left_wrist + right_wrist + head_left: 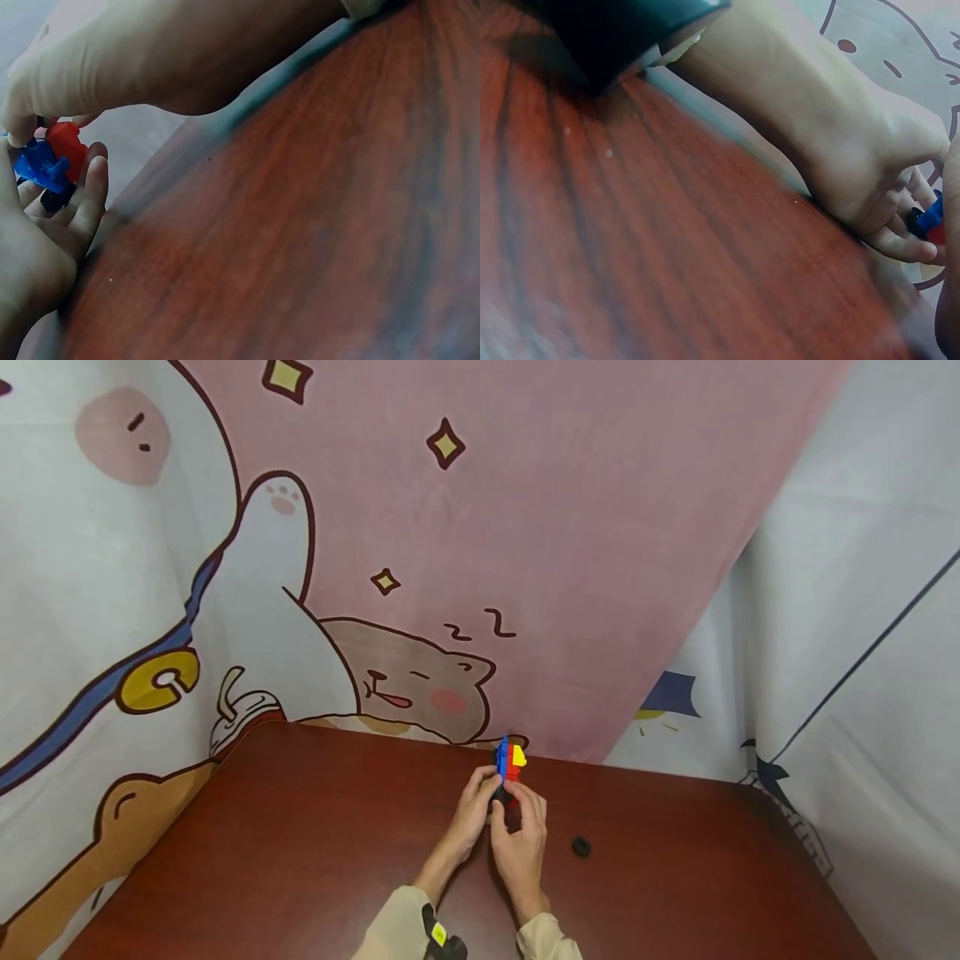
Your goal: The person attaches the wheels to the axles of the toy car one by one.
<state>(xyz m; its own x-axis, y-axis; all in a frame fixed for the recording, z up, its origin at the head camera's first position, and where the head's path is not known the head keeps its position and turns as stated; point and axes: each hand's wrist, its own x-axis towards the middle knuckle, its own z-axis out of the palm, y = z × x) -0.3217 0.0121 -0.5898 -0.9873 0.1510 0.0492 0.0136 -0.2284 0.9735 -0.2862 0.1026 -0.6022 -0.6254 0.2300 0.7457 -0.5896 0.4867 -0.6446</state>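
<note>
Held up over the far part of the table is a small plastic toy vehicle with blue, red and yellow parts. My left hand grips it from the left, fingers along the blue side. From the right, my right hand pinches its near end, where a dark round part shows between the thumbs. In the left wrist view, fingers wrap the blue part and the red part. Only a bit of the blue part appears in the right wrist view; the right hand hides the rest.
A black ring like a small tyre lies on the brown wooden table, to the right of my right hand. Behind the table hangs a printed cloth with cartoon animals, and white cloth is on the right.
</note>
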